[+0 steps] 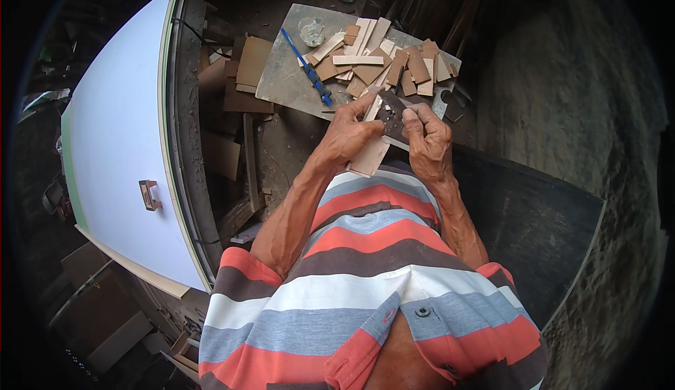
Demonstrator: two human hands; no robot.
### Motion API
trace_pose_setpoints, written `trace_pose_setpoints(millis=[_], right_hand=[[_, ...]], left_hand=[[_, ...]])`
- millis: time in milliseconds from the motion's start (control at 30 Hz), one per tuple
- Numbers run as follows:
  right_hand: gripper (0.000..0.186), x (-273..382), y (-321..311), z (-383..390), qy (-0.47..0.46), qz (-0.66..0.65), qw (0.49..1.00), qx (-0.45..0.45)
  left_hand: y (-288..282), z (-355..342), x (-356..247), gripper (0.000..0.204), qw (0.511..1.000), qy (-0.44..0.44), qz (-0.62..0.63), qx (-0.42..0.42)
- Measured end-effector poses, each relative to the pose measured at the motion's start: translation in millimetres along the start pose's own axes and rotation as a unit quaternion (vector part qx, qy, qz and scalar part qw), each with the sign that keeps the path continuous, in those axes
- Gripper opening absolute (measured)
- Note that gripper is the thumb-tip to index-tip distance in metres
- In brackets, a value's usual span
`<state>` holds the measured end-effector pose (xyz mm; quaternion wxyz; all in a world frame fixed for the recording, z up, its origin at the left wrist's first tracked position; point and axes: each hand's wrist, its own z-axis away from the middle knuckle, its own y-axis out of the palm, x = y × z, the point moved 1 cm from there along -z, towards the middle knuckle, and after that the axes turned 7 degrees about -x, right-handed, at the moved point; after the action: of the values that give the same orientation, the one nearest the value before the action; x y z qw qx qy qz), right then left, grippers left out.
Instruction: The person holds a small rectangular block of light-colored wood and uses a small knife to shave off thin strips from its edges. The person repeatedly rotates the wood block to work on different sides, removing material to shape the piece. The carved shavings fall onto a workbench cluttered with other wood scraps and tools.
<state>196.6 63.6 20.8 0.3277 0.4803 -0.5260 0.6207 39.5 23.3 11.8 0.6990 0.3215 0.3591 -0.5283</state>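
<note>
In front of my body, my left hand (355, 130) is closed on a thin pale wood piece (369, 158), whose lower end sticks out below the fingers. My right hand (427, 137) pinches a dark flat sheet (392, 124) between thumb and fingers. Pale flecks dot the sheet, which lies against the wood piece; its exact kind is unclear. Just beyond both hands, a pile of small wood offcuts (367, 60) covers much of a worn grey tabletop (281, 75). Left of the pile lies a long blue tool with a dark body (314, 80).
A clear round dish (311, 33) stands at the tabletop's far left. To my left rises a large white panel (126, 130) bearing a small wooden block piece (150, 195). Brown boards (254, 63) are stacked beside the table. A dark board (534, 214) lies at my right.
</note>
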Motion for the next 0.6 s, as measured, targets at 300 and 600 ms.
trace_pose_setpoints(millis=[300,600], right_hand=[[0.026,-21.1,5.8,9.3,0.210,-0.160,0.960,-0.095],[0.027,-69.9,25.2,-6.7,0.268,-0.243,0.925,-0.117]], left_hand=[[-0.8,-15.2,17.9,0.070,0.988,0.111,0.012,-0.104],[18.7,-7.4,17.4,0.026,0.925,0.319,-0.068,-0.192]])
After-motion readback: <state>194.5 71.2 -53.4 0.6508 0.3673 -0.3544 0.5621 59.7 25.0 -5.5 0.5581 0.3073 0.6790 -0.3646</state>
